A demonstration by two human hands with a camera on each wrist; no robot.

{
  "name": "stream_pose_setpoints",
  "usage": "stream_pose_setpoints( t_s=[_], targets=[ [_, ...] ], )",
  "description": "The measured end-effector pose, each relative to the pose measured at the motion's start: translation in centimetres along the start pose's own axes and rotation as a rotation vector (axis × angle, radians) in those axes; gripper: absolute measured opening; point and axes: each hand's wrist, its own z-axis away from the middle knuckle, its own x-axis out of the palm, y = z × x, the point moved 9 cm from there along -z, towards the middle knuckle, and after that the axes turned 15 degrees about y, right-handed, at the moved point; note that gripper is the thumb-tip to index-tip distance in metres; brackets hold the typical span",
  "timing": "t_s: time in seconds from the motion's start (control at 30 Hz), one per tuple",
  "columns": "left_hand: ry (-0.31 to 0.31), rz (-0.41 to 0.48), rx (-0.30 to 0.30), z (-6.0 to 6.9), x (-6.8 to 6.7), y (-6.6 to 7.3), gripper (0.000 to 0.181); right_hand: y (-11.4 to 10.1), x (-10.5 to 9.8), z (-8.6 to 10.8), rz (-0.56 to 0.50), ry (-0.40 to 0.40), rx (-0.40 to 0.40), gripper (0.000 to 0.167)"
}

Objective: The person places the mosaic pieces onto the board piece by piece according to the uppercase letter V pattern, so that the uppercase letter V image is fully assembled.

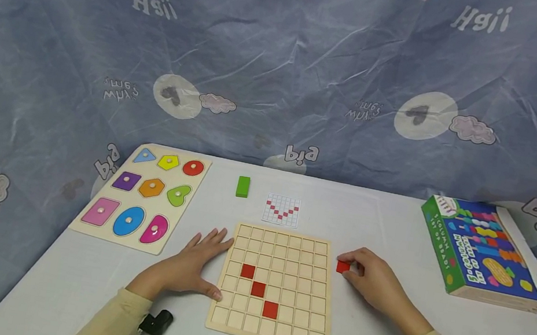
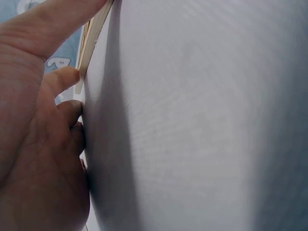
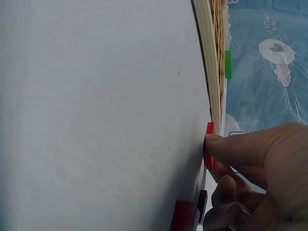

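From afar I see left hand (image 1: 189, 268), fingers spread, touching left edge of gridded board (image 1: 291, 280); light steady pressure serves best, I judge. Board, three red squares (image 1: 258, 289) in its cells, lies left of right hand (image 1: 376, 281), which pinches red tile (image 1: 343, 267), thumb against finger; I'd keep it level, corners free. Tile sits at fingertips, just beside board's right edge.

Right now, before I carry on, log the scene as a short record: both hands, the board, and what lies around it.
left hand: touching left edge of board
right hand: pinching red tile, right of board
board: three red squares in one diagonal
card: beyond board, shows red V
green block: left of card
shape puzzle: left side of table
box: right side of table
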Motion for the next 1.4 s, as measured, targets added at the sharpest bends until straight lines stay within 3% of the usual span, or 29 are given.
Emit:
stream_pose_setpoints(
  t_s=[0.57,0.93,1.4],
  targets=[
    [0.000,-0.011,0.001,-0.02,0.10,-0.23,0.121,-0.16,0.43,0.21,0.030,-0.066,-0.009,0.026],
    [-0.003,-0.009,-0.017,0.01,0.03,-0.16,0.121,-0.29,0.57,0.37,-0.006,-0.086,-0.007,0.026],
    [0.002,-0.013,-0.018,0.04,0.06,-0.10,0.119,-0.77,0.04,0.23,-0.049,-0.002,-0.026,0.022]
  ],
)
